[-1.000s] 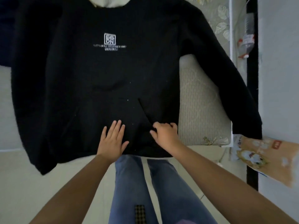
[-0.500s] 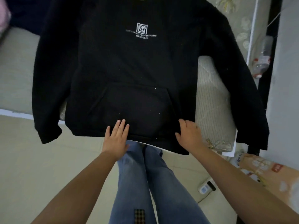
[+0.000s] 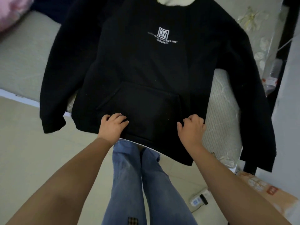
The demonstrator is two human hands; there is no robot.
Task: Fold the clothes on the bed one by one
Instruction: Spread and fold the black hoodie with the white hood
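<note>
A black sweatshirt (image 3: pixel 146 65) with a small white chest logo lies front up on the bed (image 3: pixel 24 62), sleeves spread to both sides. Its hem and cuffs hang over the bed's near edge. My left hand (image 3: pixel 112 127) rests on the lower left corner of the front pocket, fingers curled into the fabric. My right hand (image 3: pixel 191 130) sits near the right side just above the hem, fingers also curled on the cloth.
A pink item (image 3: pixel 11 12) and a dark garment (image 3: pixel 48 7) lie at the bed's far left. A plastic bottle (image 3: pixel 272 75) stands in the gap at right. A cardboard box (image 3: pixel 267 195) and a power strip (image 3: pixel 198 199) are on the floor beside my legs.
Both hands lay with straight fingers near the hem; now their fingers are curled into the fabric. My right hand has moved out toward the sweatshirt's right side.
</note>
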